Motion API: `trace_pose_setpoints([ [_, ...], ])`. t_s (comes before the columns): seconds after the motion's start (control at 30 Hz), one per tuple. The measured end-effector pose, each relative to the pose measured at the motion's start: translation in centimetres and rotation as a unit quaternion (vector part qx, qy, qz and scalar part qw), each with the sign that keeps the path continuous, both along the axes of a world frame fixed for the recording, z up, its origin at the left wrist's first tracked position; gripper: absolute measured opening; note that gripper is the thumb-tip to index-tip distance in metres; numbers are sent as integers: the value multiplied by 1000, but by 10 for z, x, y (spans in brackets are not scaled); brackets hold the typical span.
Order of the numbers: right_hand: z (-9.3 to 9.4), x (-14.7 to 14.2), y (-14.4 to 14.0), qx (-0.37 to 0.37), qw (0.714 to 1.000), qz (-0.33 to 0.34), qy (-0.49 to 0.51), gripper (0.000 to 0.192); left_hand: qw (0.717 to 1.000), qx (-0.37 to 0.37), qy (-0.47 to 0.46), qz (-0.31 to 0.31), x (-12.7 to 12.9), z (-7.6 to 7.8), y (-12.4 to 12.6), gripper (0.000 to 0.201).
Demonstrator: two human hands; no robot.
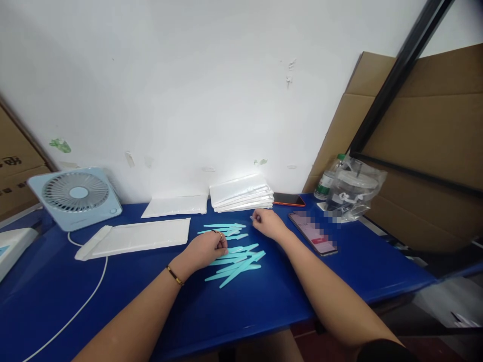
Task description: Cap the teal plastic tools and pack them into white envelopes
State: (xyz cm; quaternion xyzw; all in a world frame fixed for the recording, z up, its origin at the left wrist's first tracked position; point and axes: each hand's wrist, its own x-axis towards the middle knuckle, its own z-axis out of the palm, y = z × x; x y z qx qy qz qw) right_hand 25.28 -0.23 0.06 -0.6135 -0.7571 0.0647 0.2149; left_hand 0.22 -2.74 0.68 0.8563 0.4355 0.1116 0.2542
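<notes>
Several thin teal plastic sticks point(237, 264) lie scattered on the blue table point(264, 306) in front of me. My left hand point(207, 247), with a ring and a gold bracelet, rests curled on the sticks' left side, fingers closed over some of them. My right hand point(266, 222) lies farther back, fingertips pinched on something small and pale near the front edge of a stack of white bags point(241, 193). What it pinches is too small to tell.
A flat white bag point(143, 236) and another white bag point(176, 205) lie to the left. A light-blue fan point(75, 197) with a white cable point(81, 306) stands at the far left. Two phones point(313, 232) point(289, 199), a water bottle point(327, 180) and a clear bagged container point(352, 190) sit right. Cardboard point(426, 130) leans behind.
</notes>
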Motion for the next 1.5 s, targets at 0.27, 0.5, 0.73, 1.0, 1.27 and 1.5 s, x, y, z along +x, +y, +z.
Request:
trace_pose_setpoints([
  [0.27,19,9,-15,-125,918,191,324,30,991,-47,-110,52,-4,3,7,24],
  [0.5,11,-3,-18,-81,908,221,345,24,989,-42,-129,56,-5,12,5,28],
  [0.73,7,-11,-17,-80,898,230,367,22,989,-41,-133,54,-6,11,7,29],
  [1.0,7,-13,-17,-101,867,226,433,24,989,-39,-127,57,-6,15,4,32],
  [1.27,5,-18,-18,-77,884,239,395,23,988,-39,-142,51,-5,12,5,30],
  [1.5,6,-13,-17,-70,883,228,404,23,987,-42,-145,52,-6,11,6,29],
])
